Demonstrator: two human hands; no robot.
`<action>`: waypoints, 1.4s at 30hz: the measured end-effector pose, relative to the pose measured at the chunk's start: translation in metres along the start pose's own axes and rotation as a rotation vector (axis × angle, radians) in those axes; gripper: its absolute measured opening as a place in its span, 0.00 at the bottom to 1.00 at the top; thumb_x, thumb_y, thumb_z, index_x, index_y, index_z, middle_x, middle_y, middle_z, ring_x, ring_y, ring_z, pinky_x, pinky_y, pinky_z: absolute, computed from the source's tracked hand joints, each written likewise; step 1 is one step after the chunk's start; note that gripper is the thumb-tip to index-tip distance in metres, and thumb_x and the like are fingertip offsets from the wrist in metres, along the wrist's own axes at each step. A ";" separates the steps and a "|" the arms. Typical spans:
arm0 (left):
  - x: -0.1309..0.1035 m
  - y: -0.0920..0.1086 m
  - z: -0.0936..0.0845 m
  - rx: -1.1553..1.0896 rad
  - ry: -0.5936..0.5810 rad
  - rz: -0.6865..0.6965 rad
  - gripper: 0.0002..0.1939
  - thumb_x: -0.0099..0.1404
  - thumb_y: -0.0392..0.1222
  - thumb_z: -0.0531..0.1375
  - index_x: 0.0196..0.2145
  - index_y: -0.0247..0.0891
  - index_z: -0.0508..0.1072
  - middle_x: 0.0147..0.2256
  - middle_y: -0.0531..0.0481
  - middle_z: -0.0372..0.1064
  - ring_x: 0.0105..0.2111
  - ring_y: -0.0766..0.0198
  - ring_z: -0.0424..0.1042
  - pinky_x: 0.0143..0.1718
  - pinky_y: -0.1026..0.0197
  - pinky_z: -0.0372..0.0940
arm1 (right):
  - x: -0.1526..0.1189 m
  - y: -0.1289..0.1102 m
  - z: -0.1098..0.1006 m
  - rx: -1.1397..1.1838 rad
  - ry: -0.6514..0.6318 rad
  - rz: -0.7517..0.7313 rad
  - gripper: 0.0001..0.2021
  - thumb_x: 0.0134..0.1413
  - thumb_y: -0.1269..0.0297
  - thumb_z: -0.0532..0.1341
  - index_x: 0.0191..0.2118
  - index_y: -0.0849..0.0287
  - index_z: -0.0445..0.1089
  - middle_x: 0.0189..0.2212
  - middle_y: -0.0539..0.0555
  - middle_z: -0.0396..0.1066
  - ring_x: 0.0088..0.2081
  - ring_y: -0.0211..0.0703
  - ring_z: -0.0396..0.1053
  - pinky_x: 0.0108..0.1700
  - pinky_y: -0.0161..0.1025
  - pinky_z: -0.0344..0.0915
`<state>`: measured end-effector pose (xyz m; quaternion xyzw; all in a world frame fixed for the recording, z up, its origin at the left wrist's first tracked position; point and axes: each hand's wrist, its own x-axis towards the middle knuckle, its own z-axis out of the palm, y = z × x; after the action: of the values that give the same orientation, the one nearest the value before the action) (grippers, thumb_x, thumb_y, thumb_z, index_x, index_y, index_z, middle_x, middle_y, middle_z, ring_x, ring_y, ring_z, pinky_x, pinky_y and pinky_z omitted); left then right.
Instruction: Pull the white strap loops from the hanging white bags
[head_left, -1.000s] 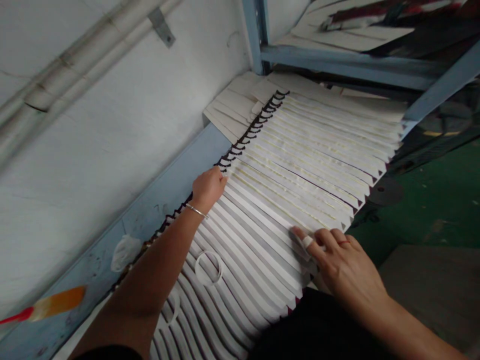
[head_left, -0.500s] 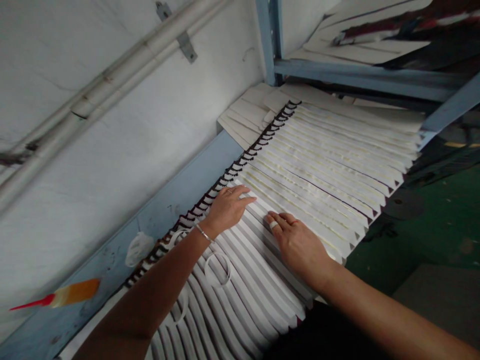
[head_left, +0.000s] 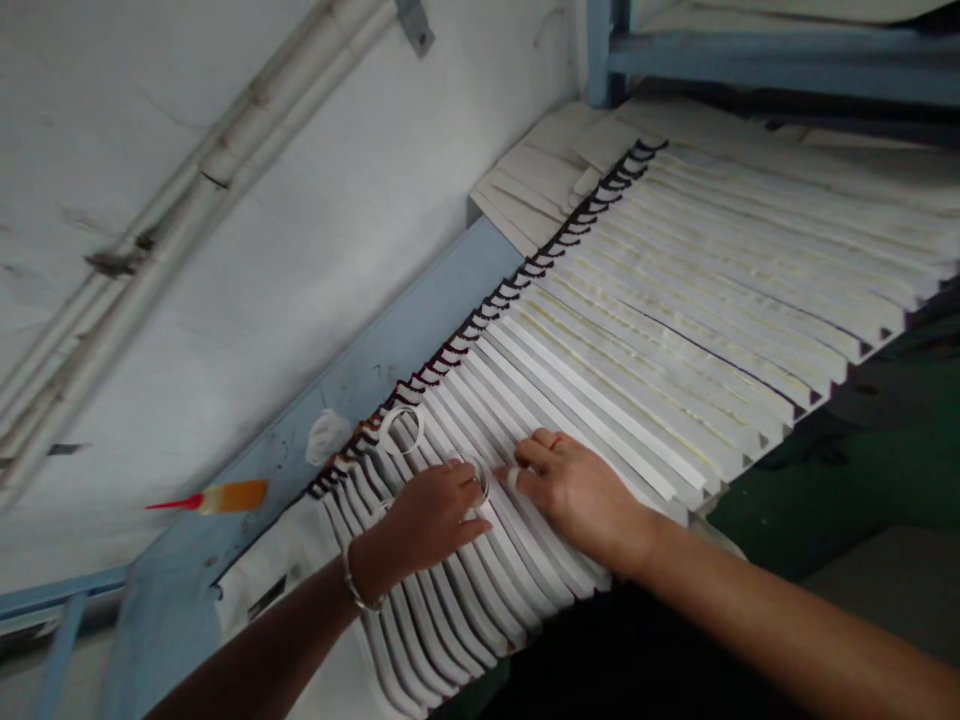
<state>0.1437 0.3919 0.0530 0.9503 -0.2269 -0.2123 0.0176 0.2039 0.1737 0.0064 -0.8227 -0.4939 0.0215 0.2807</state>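
Beside a white wall (head_left: 360,220), our blue table (head_left: 457,290) carries overlapping white strips (head_left: 600,390), dark-tipped, some yellow-lined. Our left hand (head_left: 424,515), at a white ring (head_left: 486,487), and right hand (head_left: 570,490) cover some, fingers bent; we can't tell their grip. A brush (head_left: 234,497) lies near.

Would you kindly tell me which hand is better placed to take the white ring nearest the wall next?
Probably the left hand: it is closer to the white ring, while the right hand is farther off across the white strips.
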 end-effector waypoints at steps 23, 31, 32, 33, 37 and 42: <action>0.074 -0.049 -0.065 -0.686 0.136 0.018 0.11 0.63 0.48 0.60 0.30 0.37 0.73 0.31 0.50 0.73 0.34 0.63 0.71 0.40 0.62 0.65 | -0.113 0.025 -0.062 0.855 0.024 0.692 0.23 0.66 0.48 0.52 0.29 0.57 0.73 0.23 0.50 0.69 0.25 0.37 0.65 0.29 0.34 0.62; 0.157 -0.084 -0.064 -0.750 0.246 -0.132 0.16 0.55 0.52 0.64 0.28 0.36 0.71 0.20 0.57 0.58 0.22 0.70 0.58 0.24 0.66 0.53 | -0.154 0.049 -0.032 0.789 0.322 1.013 0.26 0.57 0.38 0.57 0.23 0.57 0.70 0.18 0.52 0.67 0.21 0.38 0.63 0.24 0.34 0.62; 0.165 -0.086 -0.063 -0.782 0.253 -0.145 0.15 0.55 0.52 0.63 0.29 0.36 0.70 0.20 0.57 0.60 0.22 0.69 0.59 0.24 0.66 0.54 | -0.154 0.049 -0.029 0.799 0.326 1.008 0.27 0.58 0.38 0.56 0.26 0.58 0.72 0.20 0.53 0.69 0.22 0.39 0.65 0.26 0.35 0.64; 0.173 -0.087 -0.062 -0.798 0.262 -0.163 0.15 0.56 0.52 0.62 0.29 0.36 0.70 0.21 0.56 0.61 0.22 0.69 0.60 0.24 0.66 0.54 | -0.154 0.049 -0.027 0.819 0.326 1.010 0.27 0.57 0.37 0.56 0.29 0.58 0.74 0.22 0.54 0.70 0.23 0.39 0.66 0.27 0.35 0.66; 0.196 -0.090 -0.060 -0.704 0.413 -0.259 0.12 0.56 0.47 0.63 0.27 0.36 0.69 0.22 0.55 0.64 0.24 0.68 0.62 0.27 0.65 0.57 | -0.147 0.045 -0.023 0.876 0.374 1.092 0.29 0.52 0.32 0.57 0.26 0.58 0.71 0.22 0.56 0.73 0.19 0.39 0.65 0.23 0.37 0.66; 0.213 -0.096 -0.053 -0.527 0.534 -0.304 0.09 0.59 0.44 0.63 0.27 0.36 0.70 0.25 0.53 0.69 0.27 0.66 0.66 0.31 0.64 0.59 | -0.145 0.045 -0.019 0.825 0.335 1.072 0.28 0.56 0.35 0.55 0.26 0.57 0.70 0.21 0.56 0.72 0.21 0.41 0.66 0.23 0.37 0.66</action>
<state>0.3778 0.3812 0.0050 0.9577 -0.0090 -0.0093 0.2875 0.1719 0.0300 -0.0340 -0.7713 0.0789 0.2161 0.5934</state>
